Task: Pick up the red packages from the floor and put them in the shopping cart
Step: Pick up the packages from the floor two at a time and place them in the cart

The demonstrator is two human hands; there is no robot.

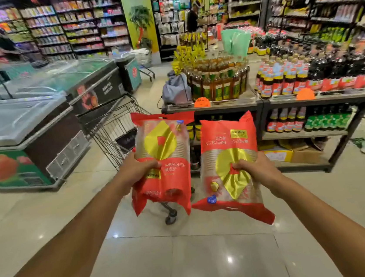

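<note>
Two red packages are off the floor now, one per hand. The left hand [138, 168] has its grip closed on the left package [163, 161], the right hand [254, 167] is clamped on the right package [229, 160], which hangs upside down. The shopping cart [116, 125] sits just ahead, partly hidden behind the left pack. Honestly I'd drop the left one in first since it's nearest the basket, lift clear over the wire rim, then swing the other across. These bags look slippery, so don't loosen up early.
</note>
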